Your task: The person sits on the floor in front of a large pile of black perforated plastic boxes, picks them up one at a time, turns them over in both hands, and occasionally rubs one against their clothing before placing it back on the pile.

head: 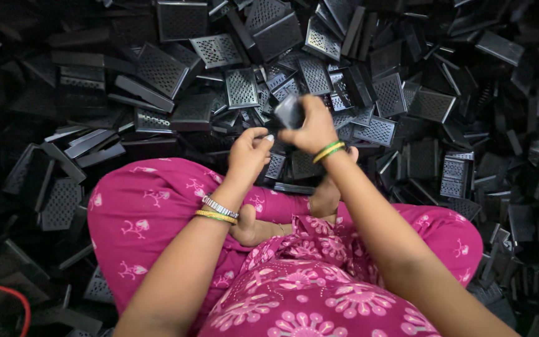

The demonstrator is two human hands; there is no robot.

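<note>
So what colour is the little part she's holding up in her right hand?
Black, like the perforated pieces heaped around; the head view shows the part in the right hand.

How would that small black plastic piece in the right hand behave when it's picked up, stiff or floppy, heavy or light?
Probably stiff: the black piece keeps its flat, boxy shape in the right hand. Likely light, since fingertips alone hold it up. It shouldn't roll; the perforated pieces in the pile lie flat or lean at angles.

Heap of black perforated plastic panels [407, 93] fills the ground from nine through twelve to three o'clock, pieces overlapping at all angles. Pink floral-print trousers [151, 212] at centre and six. Red cable [14, 296] curves at eight o'clock.
</note>
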